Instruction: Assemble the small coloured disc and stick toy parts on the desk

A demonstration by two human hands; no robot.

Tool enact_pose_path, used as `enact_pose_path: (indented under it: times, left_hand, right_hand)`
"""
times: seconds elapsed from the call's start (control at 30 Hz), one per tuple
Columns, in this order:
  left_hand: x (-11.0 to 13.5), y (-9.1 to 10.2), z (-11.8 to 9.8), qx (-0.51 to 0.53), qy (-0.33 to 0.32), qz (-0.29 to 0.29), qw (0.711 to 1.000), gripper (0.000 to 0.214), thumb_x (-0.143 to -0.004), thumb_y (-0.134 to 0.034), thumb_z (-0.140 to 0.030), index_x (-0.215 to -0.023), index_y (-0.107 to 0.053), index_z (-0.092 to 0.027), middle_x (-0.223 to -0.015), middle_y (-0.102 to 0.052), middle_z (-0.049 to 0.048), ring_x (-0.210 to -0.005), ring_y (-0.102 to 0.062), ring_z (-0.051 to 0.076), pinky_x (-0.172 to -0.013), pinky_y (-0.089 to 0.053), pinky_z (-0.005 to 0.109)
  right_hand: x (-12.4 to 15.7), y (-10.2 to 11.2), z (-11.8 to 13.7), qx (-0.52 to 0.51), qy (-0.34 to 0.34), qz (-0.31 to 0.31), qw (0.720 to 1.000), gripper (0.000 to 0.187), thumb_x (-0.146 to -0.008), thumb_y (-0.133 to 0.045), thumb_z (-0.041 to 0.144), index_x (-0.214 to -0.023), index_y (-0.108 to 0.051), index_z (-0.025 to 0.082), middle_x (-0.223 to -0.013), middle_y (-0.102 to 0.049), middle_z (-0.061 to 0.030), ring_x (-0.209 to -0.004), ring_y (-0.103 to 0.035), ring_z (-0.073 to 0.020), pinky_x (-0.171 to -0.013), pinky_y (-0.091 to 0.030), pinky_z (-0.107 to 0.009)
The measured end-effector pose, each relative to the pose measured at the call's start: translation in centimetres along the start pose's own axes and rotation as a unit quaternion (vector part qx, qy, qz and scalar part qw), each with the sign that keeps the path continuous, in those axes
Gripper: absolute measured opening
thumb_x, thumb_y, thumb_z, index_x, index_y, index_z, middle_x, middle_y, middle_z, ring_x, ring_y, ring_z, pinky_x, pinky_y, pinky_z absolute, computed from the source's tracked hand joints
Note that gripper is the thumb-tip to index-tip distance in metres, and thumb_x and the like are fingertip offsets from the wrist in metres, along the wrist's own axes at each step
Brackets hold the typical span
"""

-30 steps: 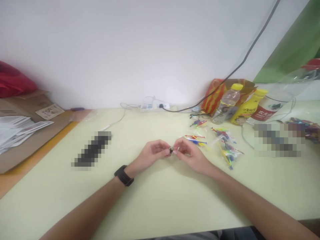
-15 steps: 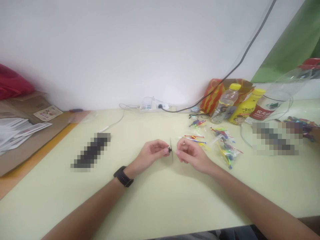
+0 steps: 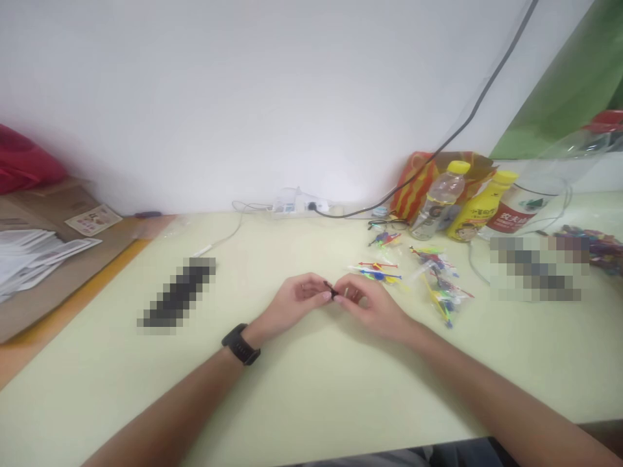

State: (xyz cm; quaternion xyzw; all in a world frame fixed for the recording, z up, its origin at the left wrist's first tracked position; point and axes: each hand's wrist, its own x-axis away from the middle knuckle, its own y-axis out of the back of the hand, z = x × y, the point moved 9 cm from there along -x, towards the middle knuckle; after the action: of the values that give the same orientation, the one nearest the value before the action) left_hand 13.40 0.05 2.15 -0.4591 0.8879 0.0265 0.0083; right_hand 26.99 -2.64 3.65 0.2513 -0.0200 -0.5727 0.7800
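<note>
Over the middle of the table, both hands meet at a small black arrow spinner (image 3: pixel 333 293); its dark pointer slants up to the left, and fingers hide much of it. My left hand (image 3: pixel 302 296), with a black watch (image 3: pixel 241 344) on its wrist, pinches the spinner from the left. From the right, my right hand (image 3: pixel 372 303) has thumb and fingertips closed on it. Beyond the right hand lie clear bags of coloured arrow spinners (image 3: pixel 377 271), in red, blue, yellow and green.
Bottles, one a yellow bottle (image 3: pixel 479 207), stand by a red-and-yellow bag (image 3: pixel 413 185) at the back right. A power strip (image 3: pixel 299 202) lies by the wall. Cardboard (image 3: pixel 104 250) with white cards (image 3: pixel 29 259) occupies the left. Two blurred-out items flank the hands.
My right hand has moved left and closed on the spinner beside my left hand. The pointer, a thin upright streak before, now slants between the fingertips.
</note>
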Motion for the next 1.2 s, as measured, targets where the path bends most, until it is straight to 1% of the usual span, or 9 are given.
enact_pose_path:
  times: [0.1, 0.23, 0.3, 0.43, 0.57, 0.73, 0.97, 1.1, 1.2]
  left_hand:
    - [-0.1, 0.2, -0.2, -0.033, -0.011, -0.015, 0.999, 0.029, -0.091, -0.075, -0.038, -0.110, -0.070, -0.017, -0.114, -0.075, 0.0107, -0.108, -0.070, 0.024, -0.101, -0.054, 0.039]
    - [-0.1, 2.5, -0.3, -0.071, -0.016, -0.108, 0.992, 0.034, -0.090, -0.075, -0.040, -0.115, -0.068, -0.018, -0.122, -0.072, 0.0107, -0.114, -0.067, 0.024, -0.106, -0.051, 0.041]
    - [-0.1, 3.2, -0.2, -0.107, -0.016, -0.131, 0.986, 0.035, -0.090, -0.073, -0.041, -0.117, -0.067, -0.019, -0.125, -0.070, 0.0104, -0.114, -0.066, 0.024, -0.104, -0.052, 0.041]
    - [0.0, 2.4, -0.2, -0.217, -0.035, -0.104, 0.970, 0.034, -0.091, -0.071, -0.039, -0.122, -0.068, -0.024, -0.127, -0.069, 0.0082, -0.111, -0.065, 0.024, -0.100, -0.053, 0.041]
    - [0.3, 0.6, -0.9, -0.290, -0.111, -0.062, 0.949, 0.037, -0.094, -0.067, -0.031, -0.131, -0.065, -0.028, -0.132, -0.066, 0.0074, -0.122, -0.061, 0.025, -0.108, -0.048, 0.042]
    - [0.3, 0.3, -0.8, -0.323, -0.117, -0.052, 0.938, 0.036, -0.096, -0.063, -0.026, -0.132, -0.062, -0.027, -0.133, -0.063, 0.0080, -0.127, -0.057, 0.025, -0.113, -0.043, 0.043]
    - [0.3, 0.6, -0.7, -0.321, -0.113, -0.066, 0.938, 0.035, -0.096, -0.063, -0.027, -0.131, -0.062, -0.027, -0.129, -0.062, 0.0083, -0.122, -0.059, 0.025, -0.108, -0.046, 0.042]
    - [0.1, 1.0, -1.2, -0.329, -0.115, -0.090, 0.933, 0.035, -0.097, -0.062, -0.031, -0.131, -0.062, -0.027, -0.130, -0.064, 0.0080, -0.121, -0.060, 0.025, -0.105, -0.047, 0.041]
    - [1.2, 2.1, -3.6, -0.347, -0.132, -0.115, 0.922, 0.033, -0.097, -0.063, -0.032, -0.129, -0.063, -0.027, -0.128, -0.066, 0.0076, -0.115, -0.062, 0.025, -0.098, -0.050, 0.038]
  right_hand:
    - [0.0, 0.6, -0.1, 0.085, 0.015, -0.019, 0.996, 0.012, -0.095, -0.059, 0.022, -0.104, -0.067, 0.022, -0.088, -0.064, -0.0016, -0.075, -0.058, -0.0161, -0.068, -0.044, -0.030]
    - [-0.2, 1.4, -1.1, 0.185, -0.004, -0.031, 0.982, 0.012, -0.092, -0.061, 0.017, -0.101, -0.069, 0.021, -0.090, -0.067, -0.0027, -0.081, -0.060, -0.0181, -0.070, -0.043, -0.031]
    - [-0.3, 1.5, -1.8, 0.206, -0.018, -0.027, 0.978, 0.013, -0.093, -0.061, 0.017, -0.101, -0.070, 0.021, -0.093, -0.069, -0.0036, -0.084, -0.062, -0.0192, -0.072, -0.043, -0.032]
    - [-0.5, 1.3, -2.2, 0.229, -0.004, -0.019, 0.973, 0.015, -0.096, -0.059, 0.019, -0.103, -0.072, 0.022, -0.096, -0.071, -0.0053, -0.091, -0.064, -0.0219, -0.079, -0.045, -0.034]
    - [-0.5, 1.1, -2.1, 0.234, 0.012, -0.019, 0.972, 0.016, -0.097, -0.060, 0.021, -0.105, -0.073, 0.022, -0.097, -0.070, -0.0060, -0.092, -0.064, -0.0221, -0.083, -0.046, -0.035]
    - [-0.7, 1.2, -2.5, 0.225, -0.007, -0.027, 0.974, 0.010, -0.096, -0.064, 0.022, -0.098, -0.073, 0.022, -0.095, -0.068, -0.0046, -0.093, -0.063, -0.0220, -0.083, -0.045, -0.035]
    - [-0.9, 1.1, -2.6, 0.251, -0.007, -0.018, 0.968, 0.008, -0.095, -0.065, 0.022, -0.090, -0.072, 0.022, -0.092, -0.066, -0.0044, -0.094, -0.060, -0.0227, -0.084, -0.045, -0.037]
    - [-0.4, 1.4, -0.6, 0.316, 0.053, -0.043, 0.946, 0.012, -0.097, -0.065, 0.026, -0.103, -0.075, 0.024, -0.103, -0.066, -0.0094, -0.104, -0.057, -0.0284, -0.091, -0.047, -0.044]
    - [1.5, 3.1, 3.0, 0.329, 0.122, -0.107, 0.930, 0.021, -0.096, -0.066, 0.027, -0.116, -0.071, 0.024, -0.112, -0.066, -0.0124, -0.107, -0.058, -0.0309, -0.093, -0.049, -0.048]
